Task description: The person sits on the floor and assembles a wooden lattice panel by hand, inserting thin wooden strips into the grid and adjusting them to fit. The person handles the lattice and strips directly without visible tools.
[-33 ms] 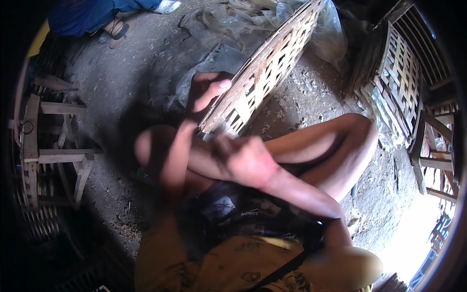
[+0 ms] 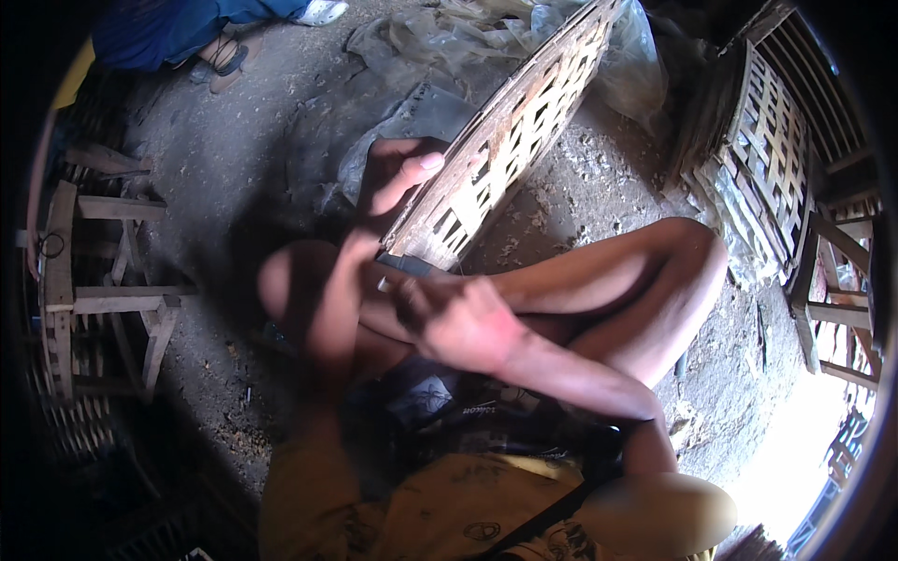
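At far left, a slatted wooden frame [image 2: 61, 252] is standing on the floor. In the middle, the left hand [image 2: 398, 178] is holding a woven panel [image 2: 505, 140] narrowly by its long edge, thumb showing; the panel is tilting upward to the right, its lower end lying above the crossed legs [image 2: 608, 262]. Beneath that end, a dark strip [image 2: 412, 266] is now showing more plainly, the right hand [image 2: 463, 323] having shifted slightly down and back. The left grip is thus probably steadying the panel alone. The right fingers are curling near a small pale object [image 2: 384, 283]; blur is preventing a verdict on whether they are holding it. At far right, similar panels [image 2: 772, 150] are leaning.
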A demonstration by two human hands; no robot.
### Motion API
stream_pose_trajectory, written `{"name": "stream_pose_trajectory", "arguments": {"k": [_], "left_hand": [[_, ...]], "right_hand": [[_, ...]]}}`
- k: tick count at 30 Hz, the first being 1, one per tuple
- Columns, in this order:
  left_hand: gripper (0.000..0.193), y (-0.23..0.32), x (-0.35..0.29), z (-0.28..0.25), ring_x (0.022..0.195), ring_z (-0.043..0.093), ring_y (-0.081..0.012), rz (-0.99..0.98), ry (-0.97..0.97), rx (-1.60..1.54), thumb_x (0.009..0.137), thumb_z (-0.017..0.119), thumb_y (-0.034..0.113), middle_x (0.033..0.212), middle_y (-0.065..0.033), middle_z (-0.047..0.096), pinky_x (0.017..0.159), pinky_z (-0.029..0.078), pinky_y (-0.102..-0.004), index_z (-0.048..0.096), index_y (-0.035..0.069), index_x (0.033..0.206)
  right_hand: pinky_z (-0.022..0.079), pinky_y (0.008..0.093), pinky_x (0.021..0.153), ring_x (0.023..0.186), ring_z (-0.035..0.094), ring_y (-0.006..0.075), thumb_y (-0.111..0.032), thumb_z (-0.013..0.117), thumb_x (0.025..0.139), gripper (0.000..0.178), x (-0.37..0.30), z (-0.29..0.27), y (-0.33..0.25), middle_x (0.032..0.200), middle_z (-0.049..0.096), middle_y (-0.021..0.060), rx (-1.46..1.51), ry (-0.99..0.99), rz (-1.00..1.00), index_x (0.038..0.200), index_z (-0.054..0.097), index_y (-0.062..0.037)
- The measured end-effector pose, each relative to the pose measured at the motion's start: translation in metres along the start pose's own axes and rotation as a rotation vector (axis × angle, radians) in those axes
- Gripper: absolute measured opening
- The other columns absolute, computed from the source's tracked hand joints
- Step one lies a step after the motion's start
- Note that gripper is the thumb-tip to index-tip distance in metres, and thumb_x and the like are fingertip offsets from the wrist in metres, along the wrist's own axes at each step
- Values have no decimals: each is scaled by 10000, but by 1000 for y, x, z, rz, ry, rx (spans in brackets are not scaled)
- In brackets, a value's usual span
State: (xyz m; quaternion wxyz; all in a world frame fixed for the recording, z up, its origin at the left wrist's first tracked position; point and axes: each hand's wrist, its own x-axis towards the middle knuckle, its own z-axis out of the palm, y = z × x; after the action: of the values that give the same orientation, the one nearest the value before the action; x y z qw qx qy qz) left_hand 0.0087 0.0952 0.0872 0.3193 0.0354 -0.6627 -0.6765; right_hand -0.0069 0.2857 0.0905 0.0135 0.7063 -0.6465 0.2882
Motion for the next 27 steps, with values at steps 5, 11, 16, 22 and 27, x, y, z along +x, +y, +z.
{"name": "stream_pose_trajectory", "arguments": {"k": [5,11,16,22,27], "left_hand": [[423,-2,3,-21,677,571,-70,-312,-45,-83,975,542,300,883,-59,695,613,443,-242,713,-55,1129],[615,6,19,-29,680,573,-44,-324,-281,-55,1023,358,384,1127,-121,723,589,475,-214,612,-99,1306],[485,-5,16,-19,699,608,-99,-290,-137,-196,997,451,319,836,-81,729,639,480,-265,752,-33,1140],[474,-18,18,-23,682,599,-94,-301,-162,-142,1004,443,313,799,-79,720,651,480,-265,764,-14,1126],[481,-5,22,-23,728,638,-117,-389,-145,-238,1015,457,335,875,-97,735,698,523,-279,748,-30,1131]], "right_hand": [[548,424,531,598,689,318,-137,679,875,274,16,-12,6,803,708,155,256,71,62,1101,683,17],[539,501,632,626,677,371,-255,607,968,274,-5,-17,52,644,656,164,108,-31,294,1150,693,-70],[540,494,685,714,672,404,-405,614,999,397,-6,-11,80,652,634,205,175,-205,538,809,701,-68],[537,469,622,587,638,386,-422,693,964,495,-4,-2,88,499,552,144,4,-36,462,625,613,-70],[538,469,642,649,662,386,-316,700,967,271,-10,3,95,629,627,162,56,-53,457,859,669,-70]]}}
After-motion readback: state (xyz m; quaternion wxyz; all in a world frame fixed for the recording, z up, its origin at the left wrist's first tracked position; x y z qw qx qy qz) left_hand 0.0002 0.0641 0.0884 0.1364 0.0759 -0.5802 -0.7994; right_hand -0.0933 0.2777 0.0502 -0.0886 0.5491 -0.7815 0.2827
